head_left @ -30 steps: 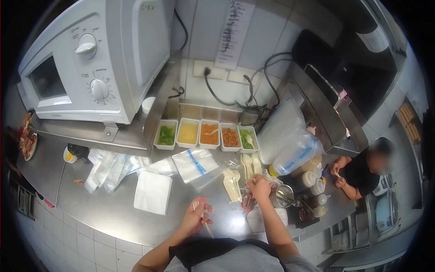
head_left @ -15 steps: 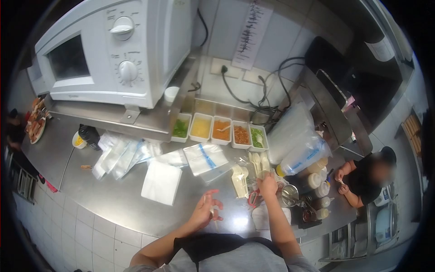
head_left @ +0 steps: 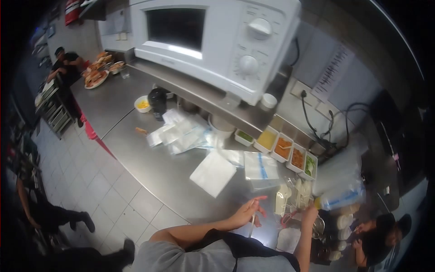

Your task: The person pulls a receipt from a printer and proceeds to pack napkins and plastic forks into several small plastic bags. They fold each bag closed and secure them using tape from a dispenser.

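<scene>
A thin pale stick [head_left: 252, 224] hangs from my left hand [head_left: 245, 214], which is curled round it with some fingers stretched out, over the steel counter. On the right, my right hand [head_left: 310, 214] is closed at the near end of a group of plastic-wrapped pale utensils [head_left: 302, 192]. What its fingers hold is too small to make out. Another wrapped pack of pale utensils [head_left: 282, 199] lies between my hands, beside red-handled scissors [head_left: 286, 218]. A white folded sheet [head_left: 213, 173] and clear bags with a blue stripe [head_left: 261, 168] lie beyond my left hand.
A white microwave [head_left: 217, 43] stands on a steel shelf above several food tubs [head_left: 282, 148]. Bottles [head_left: 344, 222] and a metal cup [head_left: 318, 226] are at the right, near a person [head_left: 385, 235]. More people [head_left: 68, 65] stand at the left; a food plate [head_left: 96, 80] is at the far left.
The view has swung left, so the counter items sit further right and lower, and more of the floor and people shows. Both hands stay near the same places over the counter.
</scene>
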Demonstrator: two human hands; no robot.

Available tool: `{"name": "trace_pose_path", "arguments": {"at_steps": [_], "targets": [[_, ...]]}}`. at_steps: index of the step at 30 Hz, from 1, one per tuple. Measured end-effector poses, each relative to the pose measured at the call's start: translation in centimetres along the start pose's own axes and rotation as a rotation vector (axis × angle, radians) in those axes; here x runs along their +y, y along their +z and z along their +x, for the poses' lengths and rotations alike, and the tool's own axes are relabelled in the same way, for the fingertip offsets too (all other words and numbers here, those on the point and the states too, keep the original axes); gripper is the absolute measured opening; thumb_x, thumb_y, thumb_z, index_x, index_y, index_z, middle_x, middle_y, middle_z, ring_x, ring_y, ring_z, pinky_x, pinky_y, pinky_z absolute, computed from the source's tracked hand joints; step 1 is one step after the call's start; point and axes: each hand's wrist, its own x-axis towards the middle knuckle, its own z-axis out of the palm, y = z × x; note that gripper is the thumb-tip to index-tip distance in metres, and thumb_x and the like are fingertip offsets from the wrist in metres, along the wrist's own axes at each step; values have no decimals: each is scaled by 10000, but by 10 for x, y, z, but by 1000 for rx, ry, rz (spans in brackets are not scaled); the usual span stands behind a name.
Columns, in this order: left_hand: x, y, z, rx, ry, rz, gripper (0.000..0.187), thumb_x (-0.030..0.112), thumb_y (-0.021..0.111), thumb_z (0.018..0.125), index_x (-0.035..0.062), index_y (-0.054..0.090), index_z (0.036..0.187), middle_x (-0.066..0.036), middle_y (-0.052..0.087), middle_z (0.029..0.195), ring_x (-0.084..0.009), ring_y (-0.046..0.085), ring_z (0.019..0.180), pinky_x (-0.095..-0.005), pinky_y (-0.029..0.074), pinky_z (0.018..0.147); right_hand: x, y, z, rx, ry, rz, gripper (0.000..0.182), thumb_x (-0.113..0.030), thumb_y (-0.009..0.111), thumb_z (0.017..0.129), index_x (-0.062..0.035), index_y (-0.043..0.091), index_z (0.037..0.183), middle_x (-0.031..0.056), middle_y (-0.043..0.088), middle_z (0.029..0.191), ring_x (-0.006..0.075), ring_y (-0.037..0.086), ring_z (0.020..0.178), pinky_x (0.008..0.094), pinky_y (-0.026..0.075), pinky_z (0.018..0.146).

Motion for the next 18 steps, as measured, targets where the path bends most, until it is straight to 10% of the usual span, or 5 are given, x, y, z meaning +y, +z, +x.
{"name": "trace_pose_path", "arguments": {"at_steps": [14,16,18], "targets": [[-11,-13,10,3,69,-82,412,397,251,995,60,419,1162,-100,555,976,-189,592,830,-327,503,767,-4,-114,-16,125,-21,64,265,16,568,680,20,624,939,213,633,729,312,638,672,369,497,630],[-9,-12,14,23,235,20,472,404,249,993,62,364,1297,-111,518,1158,-186,542,1032,-352,469,872,0,-132,-27,-4,167,618,141,2,586,770,-15,586,910,38,568,673,103,537,552,232,442,488],[-6,-5,16,10,298,19,494,400,247,994,58,312,1345,-112,465,1247,-198,489,1122,-363,428,923,-17,-125,-40,-33,250,935,129,0,597,783,-27,586,909,27,573,705,97,531,556,218,440,488]]}}
